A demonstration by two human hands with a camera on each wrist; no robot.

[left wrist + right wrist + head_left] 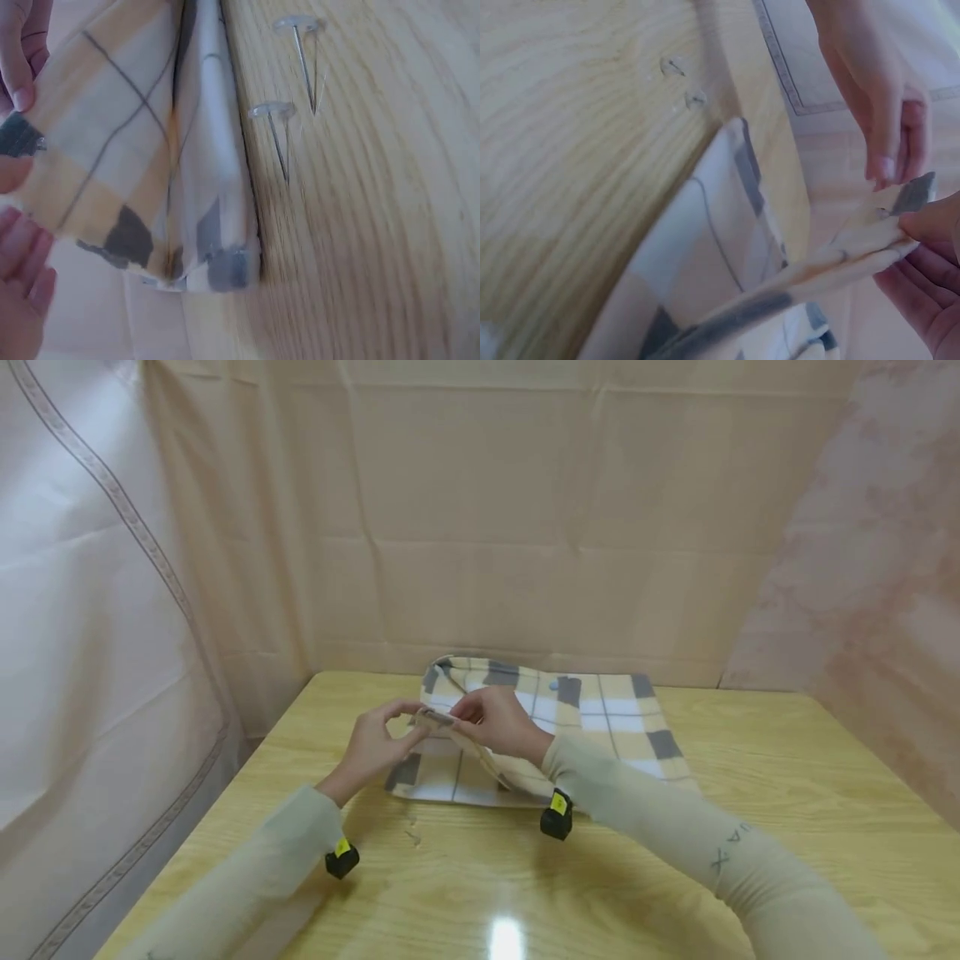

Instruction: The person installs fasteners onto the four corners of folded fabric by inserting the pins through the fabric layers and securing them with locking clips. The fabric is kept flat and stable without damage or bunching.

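Your two sleeved forearms fill the near part of the head view, each with one small black wrist unit bearing a yellow tag. You have two hands at work on one checked cloth (pixel 592 714). Two clear-headed pins (pixel 289 124) lie side by side on the wooden table (pixel 787 793), just beside the cloth's folded corner and not touching it.

Your left hand (pixel 372 745) pinches a raised corner of the cloth between thumb and fingertips, and your right hand (pixel 497 720) has its fingers curled round the same lifted edge, so both hands meet over the cloth's left end. The rest of the cloth lies flat on the table toward the back, near the beige backdrop.

It is a soft fabric in pale yellow and white squares with grey blocks and thin grey lines, folded into layers; the layered edges show stacked at the corner in the left wrist view.

You have bare tabletop to the right of the cloth and in front of it. On the left the table edge is near your left hand, with a hanging sheet beyond it
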